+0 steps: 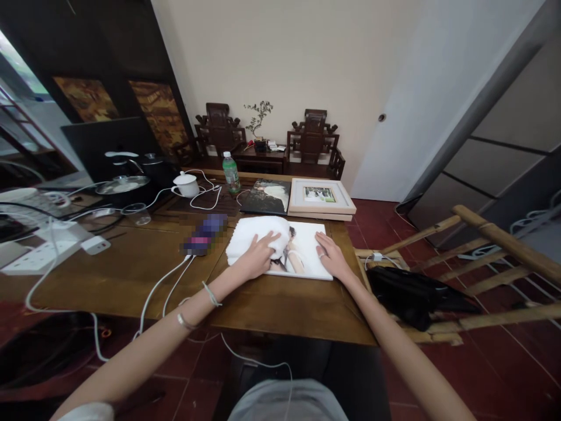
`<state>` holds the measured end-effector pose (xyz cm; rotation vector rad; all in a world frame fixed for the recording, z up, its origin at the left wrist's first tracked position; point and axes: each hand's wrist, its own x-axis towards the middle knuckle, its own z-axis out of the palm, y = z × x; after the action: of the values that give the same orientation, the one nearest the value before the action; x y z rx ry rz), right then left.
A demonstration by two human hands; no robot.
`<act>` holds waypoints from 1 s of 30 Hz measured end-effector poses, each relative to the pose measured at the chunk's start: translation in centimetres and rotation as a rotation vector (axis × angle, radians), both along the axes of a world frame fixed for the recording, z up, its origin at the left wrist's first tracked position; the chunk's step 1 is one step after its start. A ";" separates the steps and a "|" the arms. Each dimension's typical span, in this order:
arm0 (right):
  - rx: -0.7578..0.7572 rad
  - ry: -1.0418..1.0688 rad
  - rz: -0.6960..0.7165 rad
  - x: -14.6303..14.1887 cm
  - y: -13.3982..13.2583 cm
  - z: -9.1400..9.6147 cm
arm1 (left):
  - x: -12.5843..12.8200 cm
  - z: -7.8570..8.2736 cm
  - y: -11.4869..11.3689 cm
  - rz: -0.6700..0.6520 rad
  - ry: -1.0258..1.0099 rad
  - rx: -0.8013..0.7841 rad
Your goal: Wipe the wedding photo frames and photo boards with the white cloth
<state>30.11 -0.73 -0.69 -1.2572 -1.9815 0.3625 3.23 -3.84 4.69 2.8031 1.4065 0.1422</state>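
A brown wooden worktop (280, 304) extended across the room above a red tiled floor. Nearest its front edge, toward the right edge, a white photo panel (313, 231) lay flat, image side up, with a white cloth (250, 229) bunched over its left portion. The left hand (262, 256) rested on the cloth with fingers spread; it was not clenched. The right hand (331, 256) lay extended along the panel's right edge, fingers on the white margin, gripping nothing. Beyond the worktop's right edge, a black bag (401, 292) lay on a bamboo chair (442, 323).

Left of the cloth, a smartphone (209, 229) was positioned with white cables at its near end. A white power strip (46, 252) occupied the left end, and a clear plastic cup (141, 216) stood between the two. Farther back stood a lidded white teacup (187, 187). Along the far edge, from left to right, were a green-labelled bottle (231, 171), a dark picture panel (256, 202) and, at the far right corner, a white-framed picture (322, 206). Behind the worktop, a potted bonsai (260, 120) stood between two carved wooden armchairs (314, 137).
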 end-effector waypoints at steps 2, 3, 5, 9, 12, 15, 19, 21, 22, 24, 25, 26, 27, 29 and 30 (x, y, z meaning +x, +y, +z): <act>0.005 0.007 0.005 0.0 0.0 -0.1 | 0.1 0.3 1.2 0.010 0.009 -0.008; 0.005 0.008 0.009 0.0 0.0 -0.1 | 0.1 0.5 2.1 0.014 0.011 -0.007; 0.006 0.004 0.017 0.1 0.1 -0.2 | 0.3 0.8 4.0 0.012 0.013 0.004; 0.014 0.005 0.031 0.3 0.1 -0.3 | 0.7 0.8 6.4 0.006 0.033 0.045; 0.006 0.020 0.029 0.2 0.1 -0.3 | 0.8 0.4 4.9 -0.022 0.058 0.060; -0.001 0.018 0.017 0.0 0.0 -0.3 | 0.4 0.0 0.5 -0.071 0.076 0.058; -0.004 0.013 0.009 -0.1 -0.1 -0.1 | -0.1 0.1 -6.2 -0.122 0.111 0.023; -0.006 0.020 0.016 0.0 -0.1 0.0 | -0.2 0.3 -8.2 -0.139 0.132 0.011; -0.007 0.023 0.019 0.0 -0.1 0.0 | -0.2 0.5 -8.6 -0.143 0.135 0.005; -0.008 0.025 0.021 0.1 -0.1 0.0 | -0.1 0.8 -8.0 -0.144 0.128 -0.007; -0.009 0.025 0.021 0.1 0.0 0.0 | -0.1 1.0 -7.1 -0.142 0.119 -0.010; -0.009 0.024 0.020 0.1 0.0 0.0 | 0.0 1.2 -5.9 -0.137 0.110 -0.012; -0.010 0.024 0.020 0.2 0.0 -0.1 | 0.1 1.4 -4.5 -0.131 0.102 -0.010; -0.006 0.020 0.017 0.2 0.0 -0.1 | 0.3 1.9 -1.2 -0.113 0.090 -0.001; -0.003 0.016 0.015 0.2 0.0 -0.2 | 0.4 2.1 0.4 -0.110 0.079 0.010</act>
<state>30.31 -0.73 -0.85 -1.2379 -1.9781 0.3816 3.62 -3.43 6.82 2.9161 1.2644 0.0377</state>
